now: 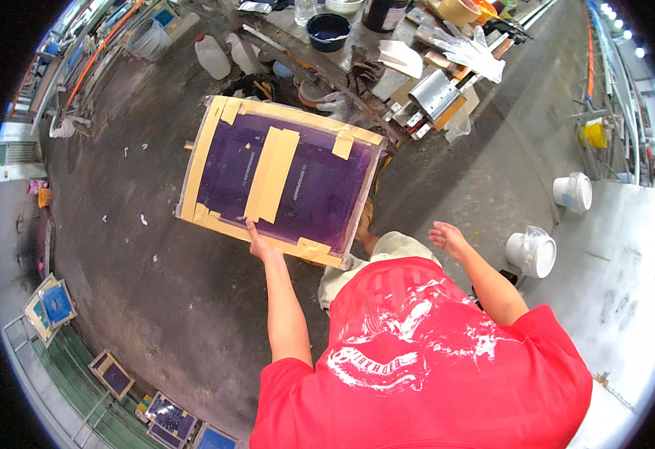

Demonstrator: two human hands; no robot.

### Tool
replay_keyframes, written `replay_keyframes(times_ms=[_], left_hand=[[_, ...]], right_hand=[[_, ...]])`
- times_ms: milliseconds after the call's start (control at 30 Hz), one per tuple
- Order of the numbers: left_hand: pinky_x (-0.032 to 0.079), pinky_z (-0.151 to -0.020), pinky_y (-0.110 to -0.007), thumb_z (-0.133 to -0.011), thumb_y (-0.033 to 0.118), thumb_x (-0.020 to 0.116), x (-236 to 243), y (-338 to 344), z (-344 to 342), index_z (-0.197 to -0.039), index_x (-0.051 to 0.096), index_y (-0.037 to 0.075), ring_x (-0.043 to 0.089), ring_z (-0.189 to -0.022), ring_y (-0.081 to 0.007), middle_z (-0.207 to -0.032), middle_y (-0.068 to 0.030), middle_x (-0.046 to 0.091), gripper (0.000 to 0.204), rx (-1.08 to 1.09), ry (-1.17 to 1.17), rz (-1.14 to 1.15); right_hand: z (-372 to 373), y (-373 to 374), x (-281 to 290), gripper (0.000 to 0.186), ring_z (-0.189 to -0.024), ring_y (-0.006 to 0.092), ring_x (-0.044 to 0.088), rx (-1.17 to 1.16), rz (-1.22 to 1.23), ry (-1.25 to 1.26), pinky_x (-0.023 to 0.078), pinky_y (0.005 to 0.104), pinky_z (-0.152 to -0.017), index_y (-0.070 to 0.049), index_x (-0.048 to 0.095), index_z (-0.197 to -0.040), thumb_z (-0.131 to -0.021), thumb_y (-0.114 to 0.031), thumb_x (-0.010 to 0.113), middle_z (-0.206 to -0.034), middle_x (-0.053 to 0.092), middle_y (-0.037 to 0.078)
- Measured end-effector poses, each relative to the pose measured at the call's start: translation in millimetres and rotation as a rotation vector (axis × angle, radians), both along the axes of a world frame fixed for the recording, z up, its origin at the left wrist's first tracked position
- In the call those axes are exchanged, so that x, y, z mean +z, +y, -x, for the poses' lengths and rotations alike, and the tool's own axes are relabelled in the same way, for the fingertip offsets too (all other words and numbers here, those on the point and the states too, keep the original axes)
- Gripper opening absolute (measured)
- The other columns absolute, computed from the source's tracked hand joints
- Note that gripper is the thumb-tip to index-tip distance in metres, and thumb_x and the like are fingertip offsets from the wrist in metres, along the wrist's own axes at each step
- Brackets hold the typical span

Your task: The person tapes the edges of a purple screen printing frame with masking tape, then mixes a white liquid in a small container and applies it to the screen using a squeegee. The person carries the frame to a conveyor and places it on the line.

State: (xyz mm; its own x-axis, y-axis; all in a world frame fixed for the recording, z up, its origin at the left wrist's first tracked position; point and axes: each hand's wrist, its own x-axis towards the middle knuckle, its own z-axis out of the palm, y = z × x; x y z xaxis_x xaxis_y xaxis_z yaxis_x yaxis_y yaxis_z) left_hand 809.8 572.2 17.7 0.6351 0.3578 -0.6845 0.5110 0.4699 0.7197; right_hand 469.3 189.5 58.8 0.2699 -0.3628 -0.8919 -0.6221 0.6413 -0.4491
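My left hand (260, 243) grips the lower edge of a screen-printing frame (323, 183), its thumb on the face. Dark purple mesh fills the frame, and tan masking tape runs along its borders. A wide band of the same tape (273, 176) crosses the middle, with small patches near the corners. Held off the floor, the frame tilts slightly down to the right. My right hand (449, 238) hangs in the air to the right of my waist, fingers apart and nothing in it.
Ahead, a cluttered workbench (357, 67) carries a dark bowl (328, 33), tape rolls and a metal tool (433, 96). White buckets (531, 253) stand at the right. A jug (212, 58) sits on the floor near the bench. More screen frames (112, 376) lean at lower left.
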Motion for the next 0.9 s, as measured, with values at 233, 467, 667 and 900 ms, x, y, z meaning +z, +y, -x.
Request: replay_keyframes(times_ms=[233, 467, 667, 900], left_hand=[[0.057, -0.074, -0.041, -0.073, 0.050, 0.082, 7.3, 8.9, 1.1, -0.105, 0.063, -0.009, 0.066, -0.084, -0.0256, -0.103, -0.0161, 0.066, 0.070, 0.005, -0.032, -0.042], [0.057, -0.074, -0.041, -0.075, 0.048, 0.081, 16.3, 18.6, 0.9, -0.104, 0.063, -0.009, 0.066, -0.084, -0.0251, -0.103, -0.0154, 0.066, 0.066, 0.014, -0.116, 0.011], [0.057, -0.076, -0.043, -0.079, 0.040, 0.079, 4.9, 30.2, 0.3, -0.113, 0.060, -0.009, 0.066, -0.092, -0.0262, -0.113, -0.0169, 0.064, 0.062, 0.025, -0.233, -0.014], [0.058, -0.077, -0.042, -0.078, 0.038, 0.081, 38.6, 34.9, -5.2, -0.117, 0.057, -0.008, 0.065, -0.095, -0.0266, -0.113, -0.0172, 0.062, 0.065, -0.010, -0.372, -0.111]], right_hand=[[-36.0, 27.6, -12.1, 0.038, -0.099, 0.0176, 0.062, 0.044, -0.068, -0.088, 0.048, 0.0329, -0.084, -0.015, 0.056, -0.125, -0.092, -0.034, 0.064, -0.111, 0.065, 0.005], [-47.3, 24.6, -38.8, 0.042, -0.098, 0.0185, 0.062, 0.094, -0.088, -0.120, 0.049, 0.0346, -0.083, -0.014, 0.055, -0.127, -0.092, -0.033, 0.064, -0.112, 0.065, 0.007], [-52.9, 5.7, -61.3, 0.041, -0.092, 0.0176, 0.064, 0.119, -0.048, -0.067, 0.050, 0.0308, -0.075, -0.013, 0.056, -0.126, -0.092, -0.032, 0.064, -0.107, 0.066, 0.007], [-71.8, -4.9, -83.7, 0.039, -0.083, 0.0158, 0.065, 0.145, -0.034, -0.088, 0.051, 0.0267, -0.068, -0.011, 0.055, -0.127, -0.093, -0.029, 0.063, -0.103, 0.067, 0.007]])
